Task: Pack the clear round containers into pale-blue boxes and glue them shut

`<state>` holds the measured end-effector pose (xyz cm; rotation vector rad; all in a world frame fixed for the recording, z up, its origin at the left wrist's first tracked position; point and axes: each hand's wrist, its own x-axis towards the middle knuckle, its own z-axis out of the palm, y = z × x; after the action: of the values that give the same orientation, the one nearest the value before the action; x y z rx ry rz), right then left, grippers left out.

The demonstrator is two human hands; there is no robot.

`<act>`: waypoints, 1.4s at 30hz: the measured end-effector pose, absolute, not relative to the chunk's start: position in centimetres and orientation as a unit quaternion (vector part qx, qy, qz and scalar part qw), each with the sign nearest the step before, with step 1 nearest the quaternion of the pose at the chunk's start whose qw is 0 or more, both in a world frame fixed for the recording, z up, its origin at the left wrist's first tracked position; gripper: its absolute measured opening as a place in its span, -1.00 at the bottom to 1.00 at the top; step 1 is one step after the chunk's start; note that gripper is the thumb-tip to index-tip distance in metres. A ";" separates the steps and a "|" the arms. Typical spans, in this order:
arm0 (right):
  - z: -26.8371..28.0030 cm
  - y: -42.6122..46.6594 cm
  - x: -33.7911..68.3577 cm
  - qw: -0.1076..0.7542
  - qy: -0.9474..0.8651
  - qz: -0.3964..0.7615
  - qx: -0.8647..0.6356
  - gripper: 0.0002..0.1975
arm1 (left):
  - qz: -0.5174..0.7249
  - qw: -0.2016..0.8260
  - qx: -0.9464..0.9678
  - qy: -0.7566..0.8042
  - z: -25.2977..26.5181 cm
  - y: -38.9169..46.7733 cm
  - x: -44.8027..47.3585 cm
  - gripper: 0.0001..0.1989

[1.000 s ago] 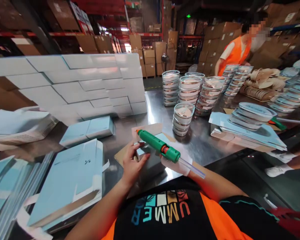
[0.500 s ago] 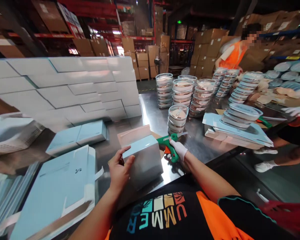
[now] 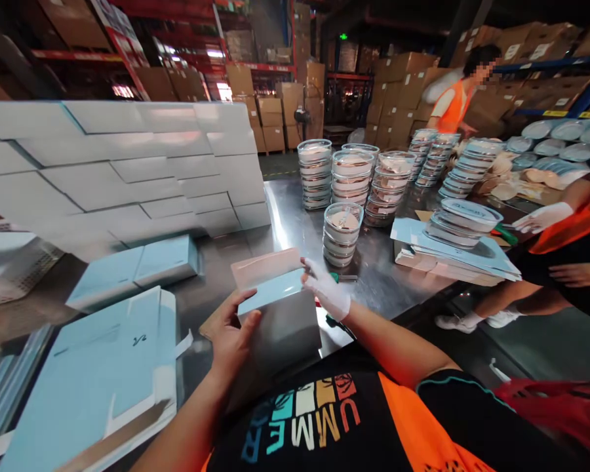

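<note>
Pale blue box (image 3: 281, 321) by the worktop's (image 3: 295, 226) near edge; base lost in shade, buff flap (image 3: 265, 265) raised on its far side. Our bare left hand (image 3: 230, 328) pinches the top-left corner, thumb on the near face. Our gloved right hand (image 3: 327, 288) has fingers bent at the top-right end; pinching or only touching, we cannot tell. We judge it light, stiff board, slightly slippery, easily dented; best held flat-palmed by both ends. Little margin toward the near edge. More room toward the far edge, short of the tub stack (image 3: 343, 239); finished-looking cartons (image 3: 132, 265) bound the left. Green tool (image 3: 334, 278), mostly hidden, just beside our right hand.
</note>
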<state>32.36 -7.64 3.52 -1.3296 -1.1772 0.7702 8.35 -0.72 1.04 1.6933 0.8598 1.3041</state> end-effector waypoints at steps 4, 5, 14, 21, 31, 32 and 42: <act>3.6 -6.7 31.0 0.570 -0.529 0.335 -0.532 -0.42 | 0.529 0.379 0.695 0.304 -0.3 -0.2 8.1 -0.42; 3.3 -6.8 31.1 0.567 -0.535 0.334 -0.530 -0.42 | 0.534 0.365 0.705 0.290 -0.7 0.0 8.0 -0.42; 1.2 -9.3 33.5 0.508 -0.722 0.184 -0.431 -0.50 | 0.610 0.352 0.707 0.074 -0.2 1.5 7.1 -0.58; 2.5 -10.1 32.9 0.473 -0.787 0.172 -0.358 -0.64 | 0.494 0.267 0.827 -0.032 1.9 1.9 6.2 -0.63; 2.8 -10.5 32.5 0.467 -0.773 0.192 -0.384 -0.71 | 0.495 0.278 0.823 -0.024 2.1 1.5 6.1 -0.68; 2.5 -10.6 32.4 0.467 -0.760 0.199 -0.405 -0.67 | 0.491 0.281 0.824 -0.022 2.0 1.6 6.1 -0.68; -2.9 -9.3 31.4 0.533 -0.518 0.337 -0.578 -0.12 | 0.390 0.544 0.676 0.309 -5.7 -0.6 5.6 0.38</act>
<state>31.45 -9.32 -2.85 -1.3775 -1.2344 0.8030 5.58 -0.60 -5.73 1.6040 0.7340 0.9250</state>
